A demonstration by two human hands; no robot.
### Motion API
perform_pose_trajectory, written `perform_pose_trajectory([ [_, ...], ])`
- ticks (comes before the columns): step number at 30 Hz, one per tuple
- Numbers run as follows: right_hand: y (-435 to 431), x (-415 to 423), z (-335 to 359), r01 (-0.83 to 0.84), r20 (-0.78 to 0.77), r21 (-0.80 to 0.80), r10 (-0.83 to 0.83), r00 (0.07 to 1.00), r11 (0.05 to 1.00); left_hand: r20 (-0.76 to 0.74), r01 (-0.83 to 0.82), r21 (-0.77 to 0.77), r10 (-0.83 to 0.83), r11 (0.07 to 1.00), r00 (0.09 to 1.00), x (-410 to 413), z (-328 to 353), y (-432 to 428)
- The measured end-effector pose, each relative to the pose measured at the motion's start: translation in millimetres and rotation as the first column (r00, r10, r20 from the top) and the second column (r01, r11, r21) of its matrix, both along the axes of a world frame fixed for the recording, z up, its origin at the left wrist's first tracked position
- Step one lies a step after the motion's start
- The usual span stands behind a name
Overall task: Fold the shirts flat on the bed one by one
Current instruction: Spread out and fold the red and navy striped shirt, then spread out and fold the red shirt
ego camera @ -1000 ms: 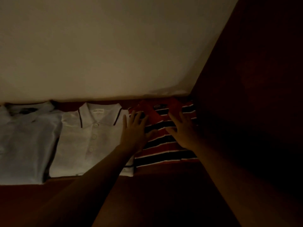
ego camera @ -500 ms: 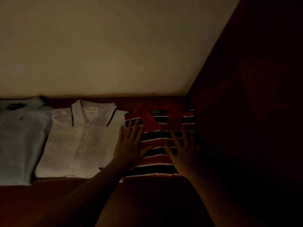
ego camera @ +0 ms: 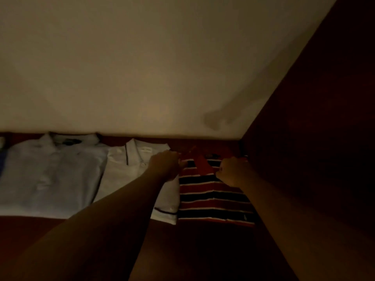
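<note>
A folded red, black and white striped polo shirt lies at the right end of a row of folded shirts on the dark red bed. My left hand grips the striped shirt's upper left corner by the collar, fingers curled. My right hand grips its upper right part, fingers curled too. A folded white polo shirt with dark collar trim lies just left of it, partly under my left forearm. A folded pale blue polo shirt lies further left.
A cream wall rises right behind the shirts' collars. A dark wooden panel closes off the right side next to the striped shirt. A blue scrap of cloth shows at the far left edge.
Both hands lay flat with spread fingers on the striped shirt's lower part. They have since moved up to its collar end and curled round the cloth. The camera has shifted right.
</note>
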State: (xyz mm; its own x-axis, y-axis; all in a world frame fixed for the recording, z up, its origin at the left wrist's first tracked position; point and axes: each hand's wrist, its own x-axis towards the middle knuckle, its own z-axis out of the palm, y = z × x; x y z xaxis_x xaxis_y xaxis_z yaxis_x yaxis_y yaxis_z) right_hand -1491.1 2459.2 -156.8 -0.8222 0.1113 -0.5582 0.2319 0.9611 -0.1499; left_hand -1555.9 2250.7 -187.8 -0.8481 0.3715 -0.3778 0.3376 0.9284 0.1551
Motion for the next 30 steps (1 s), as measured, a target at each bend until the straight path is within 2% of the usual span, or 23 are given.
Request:
perform_pose_trajectory([
  [4, -60.8, -28.5, 100.1, -0.116, -0.176, 0.059, 0.125, 0.976, 0.991, -0.163, -0.103, -0.080, 0.088, 0.991, 0.983, -7.8, 98.7, -69.6],
  [6, -100.5, -41.1, 151.6, -0.179, -0.206, 0.058, 0.187, 0.961, 0.982, -0.204, -0.141, -0.145, 0.110, 0.979, 0.973, -6.3, 148.9, -113.1],
  [10, -201.6, -52.3, 248.7, -0.336, -0.291, 0.068, 0.341, 0.894, 0.939, -0.244, -0.305, -0.151, 0.263, 0.940, 0.933, 13.0, 245.5, -215.2],
  [14, -305.9, -38.3, 320.1, -0.523, -0.319, 0.076, 0.518, 0.794, 0.849, -0.205, -0.455, -0.155, 0.422, 0.877, 0.883, 64.7, 315.9, -314.1],
  [18, -413.4, -2.3, 374.8, -0.686, -0.333, 0.077, 0.667, 0.666, 0.723, -0.190, -0.682, -0.093, 0.660, 0.725, 0.727, 148.6, 373.4, -407.9],
  [22, -520.6, 52.3, 409.9, -0.826, -0.369, 0.068, 0.784, 0.500, 0.559, -0.208, -0.838, -0.052, 0.814, 0.544, 0.542, 250.8, 413.0, -493.8],
  [26, -620.1, 132.9, 436.0, -0.925, -0.391, 0.086, 0.867, 0.310, 0.370, -0.218, -0.923, -0.038, 0.899, 0.382, 0.381, 369.0, 434.9, -554.4],
  [30, -696.7, 230.3, 445.8, -0.986, -0.388, 0.066, 0.914, 0.116, 0.153, -0.237, -0.982, -0.084, 0.953, 0.172, 0.187, 487.3, 441.4, -584.6],
])
